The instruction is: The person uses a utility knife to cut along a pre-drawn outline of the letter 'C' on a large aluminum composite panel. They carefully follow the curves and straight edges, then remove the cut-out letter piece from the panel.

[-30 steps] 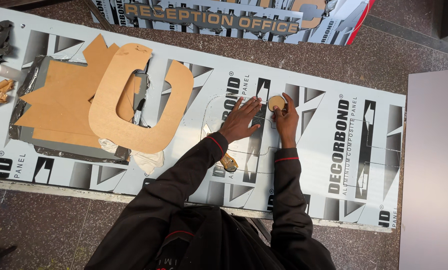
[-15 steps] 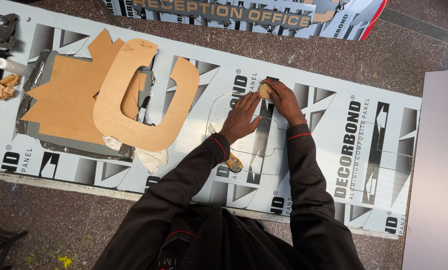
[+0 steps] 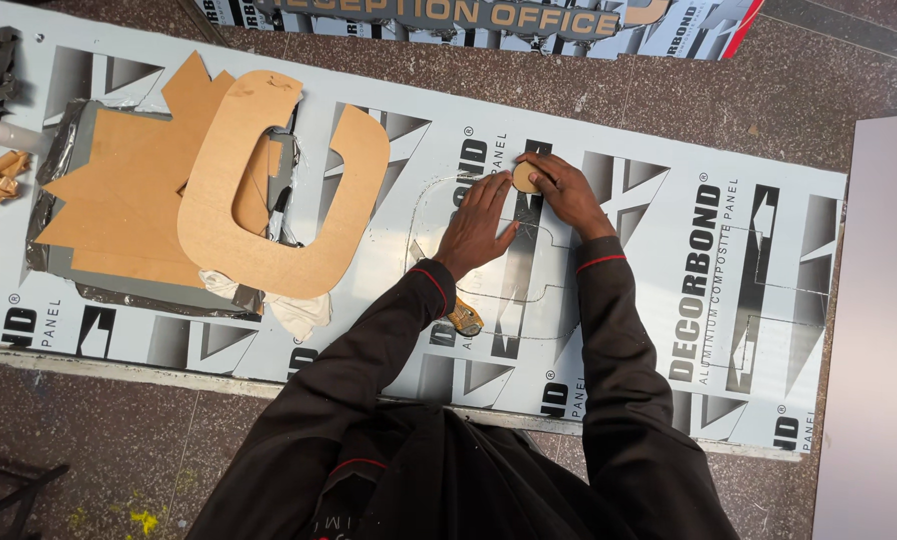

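1. The right hand (image 3: 559, 195) had its fingers curled closed around a small tan roll of tape (image 3: 525, 177), pressing it against the panel.
2. The left hand (image 3: 476, 226) lay flat, fingers spread and holding nothing, just beside the roll.
3. Both rested on the white printed composite panel (image 3: 669, 270) on the floor; it looked stiff, smooth and likely slippery, best gripped by its long edges.
4. A brown letter-shaped cutout (image 3: 269, 190) lay well apart over cardboard sheets (image 3: 119, 190), not in the way.
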